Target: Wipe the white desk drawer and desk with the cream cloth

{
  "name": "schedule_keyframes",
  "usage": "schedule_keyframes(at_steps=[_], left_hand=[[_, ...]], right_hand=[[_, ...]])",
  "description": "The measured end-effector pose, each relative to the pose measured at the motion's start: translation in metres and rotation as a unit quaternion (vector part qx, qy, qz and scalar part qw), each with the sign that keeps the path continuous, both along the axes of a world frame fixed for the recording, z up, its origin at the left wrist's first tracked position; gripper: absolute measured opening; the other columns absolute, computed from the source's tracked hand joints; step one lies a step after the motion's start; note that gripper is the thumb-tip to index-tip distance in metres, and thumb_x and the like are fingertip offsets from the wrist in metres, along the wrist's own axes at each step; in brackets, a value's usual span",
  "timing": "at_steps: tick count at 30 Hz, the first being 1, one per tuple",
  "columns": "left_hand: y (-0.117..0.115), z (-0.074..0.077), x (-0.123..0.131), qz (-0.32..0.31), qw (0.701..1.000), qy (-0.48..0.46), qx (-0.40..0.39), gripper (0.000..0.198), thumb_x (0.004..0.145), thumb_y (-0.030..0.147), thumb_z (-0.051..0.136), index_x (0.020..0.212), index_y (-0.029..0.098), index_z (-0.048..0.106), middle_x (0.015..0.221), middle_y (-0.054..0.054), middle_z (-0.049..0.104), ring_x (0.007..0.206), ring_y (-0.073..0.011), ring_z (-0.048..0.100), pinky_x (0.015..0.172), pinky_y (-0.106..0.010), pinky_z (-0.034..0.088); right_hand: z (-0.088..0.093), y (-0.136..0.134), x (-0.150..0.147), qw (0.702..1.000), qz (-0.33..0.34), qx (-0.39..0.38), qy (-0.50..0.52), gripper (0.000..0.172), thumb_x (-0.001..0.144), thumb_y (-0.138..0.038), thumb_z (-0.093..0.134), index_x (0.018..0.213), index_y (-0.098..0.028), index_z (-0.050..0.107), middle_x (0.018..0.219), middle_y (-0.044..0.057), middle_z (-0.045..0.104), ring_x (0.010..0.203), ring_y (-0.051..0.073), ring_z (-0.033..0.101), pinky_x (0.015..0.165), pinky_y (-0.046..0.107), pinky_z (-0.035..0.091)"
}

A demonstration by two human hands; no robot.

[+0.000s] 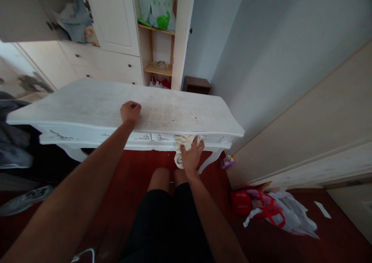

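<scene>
A white table [87, 104] with a dusty, worn top stands in front of me, with painted drawer fronts along its front. My left hand [130, 112] rests on the table top as a closed fist, with nothing visible in it. My right hand [192, 154] grips a cream cloth [182, 143] and presses it against the front of the table under its edge, near the drawers. My knees in black shorts show below the table.
A white wardrobe [113, 19] with open shelves and plastic bags stands behind the table. A small brown stool [197, 85] sits in the corner. Red and white plastic bags [273, 210] lie on the dark red floor at right. Dark clothing is piled at left.
</scene>
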State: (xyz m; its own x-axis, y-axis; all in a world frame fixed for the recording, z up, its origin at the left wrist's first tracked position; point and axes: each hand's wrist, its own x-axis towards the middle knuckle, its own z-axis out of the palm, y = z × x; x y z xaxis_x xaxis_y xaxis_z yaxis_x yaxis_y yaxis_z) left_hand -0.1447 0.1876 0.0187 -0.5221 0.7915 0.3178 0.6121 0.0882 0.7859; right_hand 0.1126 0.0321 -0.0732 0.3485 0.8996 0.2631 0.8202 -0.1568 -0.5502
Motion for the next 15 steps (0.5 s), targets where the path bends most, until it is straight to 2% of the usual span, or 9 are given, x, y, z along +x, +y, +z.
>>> schedule_keyframes(at_steps=[3, 6, 9, 12, 15], left_hand=[[-0.001, 0.001, 0.001, 0.003, 1.0, -0.025, 0.001, 0.021, 0.075, 0.022, 0.059, 0.088, 0.015, 0.074, 0.082, -0.007, 0.071, 0.079, -0.0204, 0.065, 0.073, -0.03, 0.051], [-0.002, 0.001, 0.001, 0.002, 0.999, -0.034, 0.012, 0.022, 0.075, 0.023, 0.059, 0.089, 0.015, 0.074, 0.084, -0.008, 0.072, 0.08, -0.0206, 0.065, 0.073, -0.03, 0.051], [-0.002, 0.0, 0.001, -0.003, 0.999, -0.041, 0.016, 0.022, 0.076, 0.023, 0.059, 0.089, 0.014, 0.074, 0.084, -0.008, 0.072, 0.08, -0.0209, 0.065, 0.072, -0.03, 0.051], [-0.001, -0.002, 0.0, 0.003, 0.999, -0.033, 0.01, 0.021, 0.076, 0.024, 0.059, 0.089, 0.015, 0.074, 0.084, -0.008, 0.072, 0.08, -0.021, 0.065, 0.071, -0.03, 0.051], [0.0, -0.003, -0.001, 0.009, 1.0, -0.021, 0.008, 0.021, 0.077, 0.024, 0.059, 0.09, 0.015, 0.074, 0.084, -0.008, 0.072, 0.08, -0.0211, 0.066, 0.072, -0.031, 0.051]], right_hand=[[0.003, -0.007, -0.027, 0.994, 0.065, -0.026, -0.079, 0.075, 0.098, -0.041, 0.051, 0.164, -0.015, 0.029, 0.162, 0.029, 0.029, 0.153, 0.046, 0.028, 0.114, 0.069, 0.036], [0.01, -0.007, -0.058, 0.977, 0.148, -0.072, -0.133, 0.075, 0.098, -0.047, 0.055, 0.165, -0.021, 0.032, 0.163, 0.023, 0.03, 0.149, 0.043, 0.036, 0.113, 0.059, 0.042], [0.01, -0.001, -0.08, 0.962, 0.209, -0.071, -0.158, 0.074, 0.098, -0.045, 0.058, 0.165, -0.029, 0.031, 0.162, 0.018, 0.035, 0.145, 0.04, 0.039, 0.11, 0.054, 0.045], [0.003, 0.004, -0.081, 0.944, 0.279, -0.023, -0.175, 0.062, 0.1, -0.038, 0.056, 0.16, -0.034, 0.04, 0.166, 0.011, 0.035, 0.144, 0.038, 0.039, 0.11, 0.052, 0.043], [-0.004, 0.006, -0.063, 0.92, 0.336, 0.002, -0.203, 0.052, 0.102, -0.03, 0.051, 0.153, -0.034, 0.048, 0.168, 0.006, 0.035, 0.143, 0.035, 0.038, 0.108, 0.052, 0.041]])
